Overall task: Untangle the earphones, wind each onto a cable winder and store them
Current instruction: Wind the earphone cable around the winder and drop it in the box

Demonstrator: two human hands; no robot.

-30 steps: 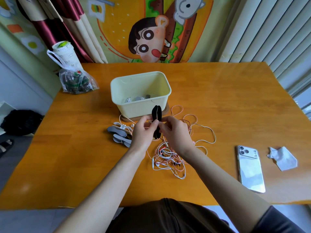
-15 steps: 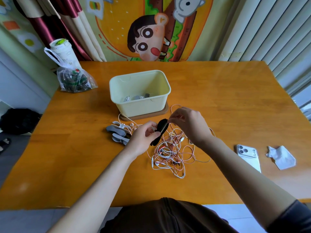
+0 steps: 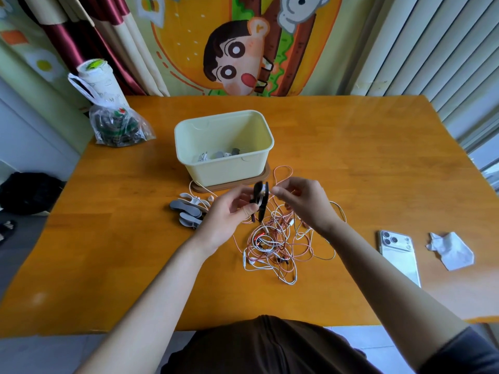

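Head; winder (image 3: 261,200) in left hand (image 3: 229,215) (seemingly)

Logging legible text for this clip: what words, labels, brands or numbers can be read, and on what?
None can be read for certain.
Plastic bag: red and green print, too blurred to read.
White container behind it: faint marks, too small to read.
Phone: no text visible.

A: Right side of the desk (image 3: 351,157)?
B: White phone (image 3: 399,255), camera side up; crumpled tissue (image 3: 453,251) near it, not touching.
A: Far left corner?
B: Clear plastic bag (image 3: 118,128) of dark items; white cup (image 3: 98,79) behind. Cartoon wall hanging (image 3: 237,58) beyond.
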